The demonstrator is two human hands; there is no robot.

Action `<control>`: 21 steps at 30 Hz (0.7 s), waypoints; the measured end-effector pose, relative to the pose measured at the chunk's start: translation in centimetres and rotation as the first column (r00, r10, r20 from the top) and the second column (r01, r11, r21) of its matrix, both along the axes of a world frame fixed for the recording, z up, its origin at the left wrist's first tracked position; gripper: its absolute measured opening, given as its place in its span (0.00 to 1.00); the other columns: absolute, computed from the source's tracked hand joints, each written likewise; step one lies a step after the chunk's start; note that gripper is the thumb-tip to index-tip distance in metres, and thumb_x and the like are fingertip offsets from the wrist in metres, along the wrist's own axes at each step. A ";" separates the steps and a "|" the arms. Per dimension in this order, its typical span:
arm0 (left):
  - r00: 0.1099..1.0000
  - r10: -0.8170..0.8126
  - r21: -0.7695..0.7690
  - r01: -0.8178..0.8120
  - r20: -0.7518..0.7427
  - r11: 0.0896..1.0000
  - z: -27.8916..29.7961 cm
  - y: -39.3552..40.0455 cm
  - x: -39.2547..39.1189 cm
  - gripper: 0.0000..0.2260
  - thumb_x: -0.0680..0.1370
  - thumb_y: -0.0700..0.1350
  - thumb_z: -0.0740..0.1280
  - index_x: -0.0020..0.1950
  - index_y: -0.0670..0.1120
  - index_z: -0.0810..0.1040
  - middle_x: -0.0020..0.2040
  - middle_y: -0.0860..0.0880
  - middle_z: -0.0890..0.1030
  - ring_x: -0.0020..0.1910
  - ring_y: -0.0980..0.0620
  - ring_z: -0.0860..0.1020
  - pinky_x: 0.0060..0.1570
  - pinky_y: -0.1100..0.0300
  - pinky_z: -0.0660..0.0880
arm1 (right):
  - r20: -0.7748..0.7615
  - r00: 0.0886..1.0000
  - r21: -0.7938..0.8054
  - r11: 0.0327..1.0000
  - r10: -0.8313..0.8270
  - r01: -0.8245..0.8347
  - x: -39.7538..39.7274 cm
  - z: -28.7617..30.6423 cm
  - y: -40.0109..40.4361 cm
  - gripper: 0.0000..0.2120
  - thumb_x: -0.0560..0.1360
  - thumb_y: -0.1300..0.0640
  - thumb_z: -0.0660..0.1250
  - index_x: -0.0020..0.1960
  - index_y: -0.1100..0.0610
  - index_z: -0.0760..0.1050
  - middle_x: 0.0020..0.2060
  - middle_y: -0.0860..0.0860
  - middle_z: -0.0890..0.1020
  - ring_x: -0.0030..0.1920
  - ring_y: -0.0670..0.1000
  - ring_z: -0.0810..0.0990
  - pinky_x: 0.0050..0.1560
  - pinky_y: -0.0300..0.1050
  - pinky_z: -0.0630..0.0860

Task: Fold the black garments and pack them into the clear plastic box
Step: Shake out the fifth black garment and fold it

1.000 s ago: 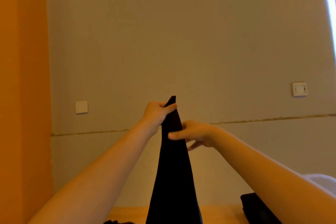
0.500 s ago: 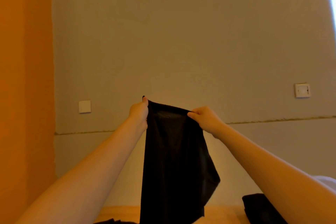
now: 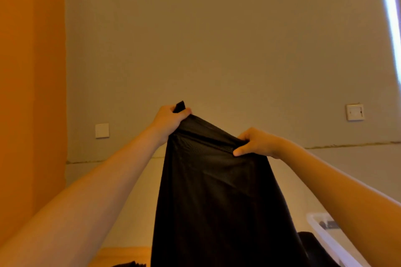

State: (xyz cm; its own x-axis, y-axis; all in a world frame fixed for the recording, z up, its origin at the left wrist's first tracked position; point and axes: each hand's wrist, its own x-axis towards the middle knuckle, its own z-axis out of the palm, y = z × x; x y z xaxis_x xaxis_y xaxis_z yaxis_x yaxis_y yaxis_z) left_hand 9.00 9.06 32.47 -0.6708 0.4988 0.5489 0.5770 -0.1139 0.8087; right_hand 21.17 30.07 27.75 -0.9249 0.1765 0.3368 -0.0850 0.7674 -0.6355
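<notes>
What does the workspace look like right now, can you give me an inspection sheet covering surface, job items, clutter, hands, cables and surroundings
Surface: wooden table, only a strip visible at the bottom edge.
Job's things: black garment held up by its top edge, hanging down in front of the camera; clear plastic box at lower right, contents unclear; another dark garment beside the box.
Clutter: a dark bit of fabric at the bottom edge, too cut off to identify.
Hands: left hand grips the garment's upper left corner; right hand pinches the top edge, lower than the left.
Cables: nothing seen.
Surroundings: plain wall, two wall plates, orange panel at left.
</notes>
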 end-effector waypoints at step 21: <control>0.980 0.164 -0.124 -0.150 0.111 0.981 2.4 10.1 -19.5 0.18 0.83 0.48 0.55 0.66 0.36 0.69 0.60 0.41 0.73 0.60 0.39 0.72 0.55 0.49 0.69 | 0.140 0.919 -0.007 0.927 -0.369 0.374 -3.8 2.2 20.6 0.07 0.74 0.57 0.68 0.43 0.62 0.80 0.39 0.54 0.82 0.43 0.53 0.80 0.46 0.44 0.76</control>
State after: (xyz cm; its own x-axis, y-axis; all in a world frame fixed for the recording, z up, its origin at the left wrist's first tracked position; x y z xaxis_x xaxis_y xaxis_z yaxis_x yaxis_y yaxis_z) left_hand -10.49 19.13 34.87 -0.8030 0.4369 0.4054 0.4786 0.0674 0.8755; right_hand 17.32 50.68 29.97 -0.8267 0.5250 0.2026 0.2896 0.7056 -0.6467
